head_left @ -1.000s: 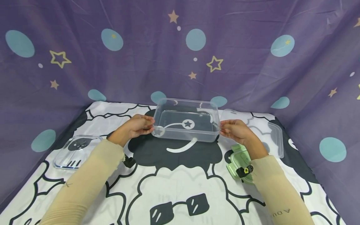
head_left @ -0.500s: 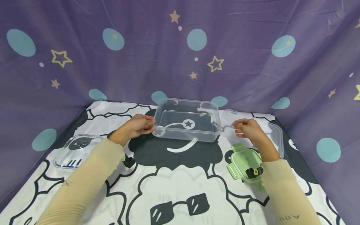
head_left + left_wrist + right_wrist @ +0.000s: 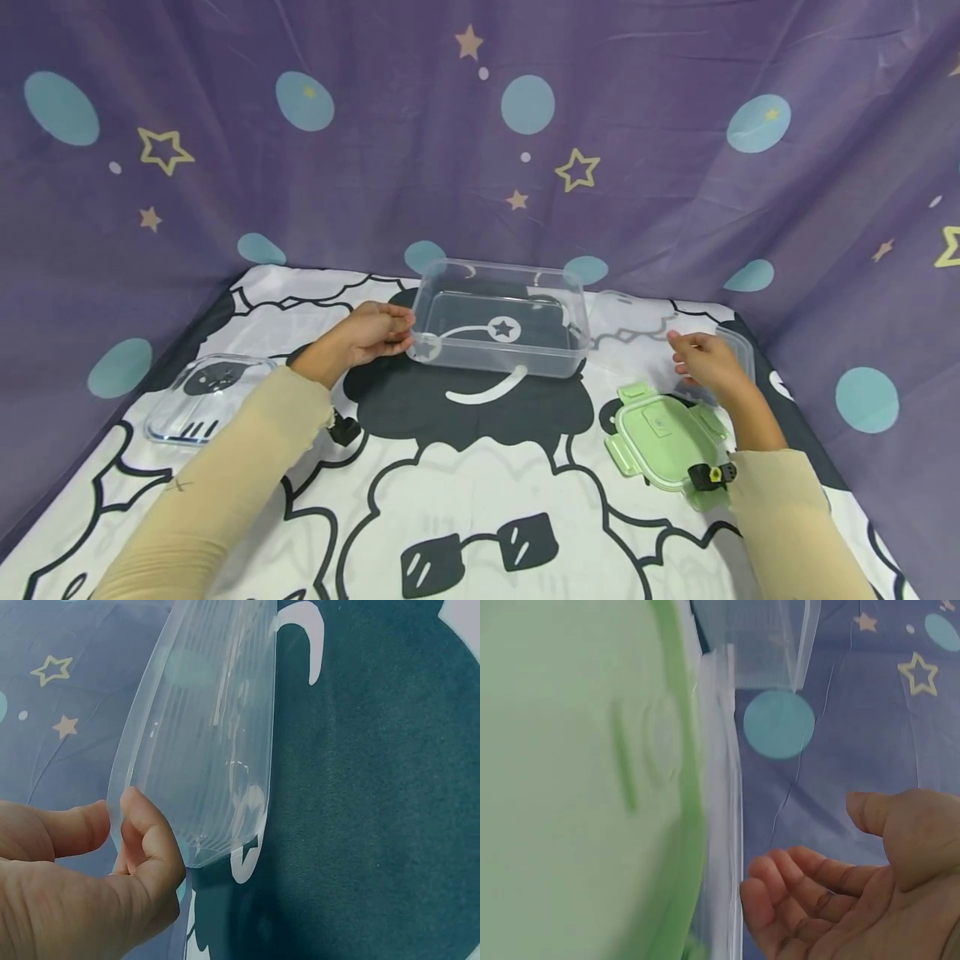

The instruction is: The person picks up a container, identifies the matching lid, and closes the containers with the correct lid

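A clear plastic box [image 3: 498, 321] stands on the far middle of the sheep-print cloth [image 3: 480, 467]. My left hand [image 3: 397, 327] pinches the box's left rim; in the left wrist view the thumb and fingers of the left hand [image 3: 124, 817] close on the rim of the clear box [image 3: 210, 735]. My right hand [image 3: 693, 354] is off the box, fingers relaxed and holding nothing, over a flat clear lid [image 3: 637, 333] to the box's right. In the right wrist view the right hand [image 3: 810, 892] lies open beside the clear lid's edge [image 3: 724, 787].
A green clip-lock lid [image 3: 663, 437] lies just below my right hand and fills the left of the right wrist view as the green lid [image 3: 577, 780]. A clear glass dish [image 3: 198, 400] sits at the left. A purple star-print curtain [image 3: 480, 133] walls in the back and sides.
My right hand let go of the box's right end and moved right, over the clear lid. The left hand and the box stayed put.
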Demonstrator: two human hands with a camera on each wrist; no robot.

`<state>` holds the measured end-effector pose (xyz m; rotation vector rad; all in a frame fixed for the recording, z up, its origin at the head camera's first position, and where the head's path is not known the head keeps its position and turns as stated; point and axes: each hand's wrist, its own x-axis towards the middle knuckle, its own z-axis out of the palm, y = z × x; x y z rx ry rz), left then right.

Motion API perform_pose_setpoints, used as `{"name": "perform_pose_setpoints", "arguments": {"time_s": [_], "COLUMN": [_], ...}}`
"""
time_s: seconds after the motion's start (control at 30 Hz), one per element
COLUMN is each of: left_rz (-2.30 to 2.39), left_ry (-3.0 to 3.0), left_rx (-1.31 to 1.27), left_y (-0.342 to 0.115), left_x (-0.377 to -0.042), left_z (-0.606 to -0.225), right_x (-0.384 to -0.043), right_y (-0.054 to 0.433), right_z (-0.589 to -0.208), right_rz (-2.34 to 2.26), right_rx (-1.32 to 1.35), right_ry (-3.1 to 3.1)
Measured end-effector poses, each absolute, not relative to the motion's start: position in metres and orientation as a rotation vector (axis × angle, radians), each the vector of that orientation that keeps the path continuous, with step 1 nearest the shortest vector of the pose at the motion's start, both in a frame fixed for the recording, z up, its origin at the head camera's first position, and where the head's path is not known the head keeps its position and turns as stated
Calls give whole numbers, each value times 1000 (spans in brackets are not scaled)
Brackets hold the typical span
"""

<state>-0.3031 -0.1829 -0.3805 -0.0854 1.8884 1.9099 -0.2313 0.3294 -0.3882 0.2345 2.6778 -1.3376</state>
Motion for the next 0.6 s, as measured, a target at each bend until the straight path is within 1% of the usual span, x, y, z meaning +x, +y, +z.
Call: {"name": "perform_pose_setpoints", "arguments": {"time_s": [0.1,0.33,0.47,0.6], "left_rz": [1921,1930,1930,1930], "left_ry": [1881,1881,1879,1883], "left_rx": [-83,-86,-85,-91], "left_y": [-182,-183,-184,-184], "left_x": [-304,-305,-306,-306], "left_z": [-381,-382,-384,-385], "right_x": [-224,-211,-203,-198], "right_y": [342,371,386,399], "right_z": [-390,-401,-405,-408], "right_rz": [-1280,-1092,-939,-886], "right_rx": [243,364,372,403], "right_ry": [2696,2850,2935,2973]}}
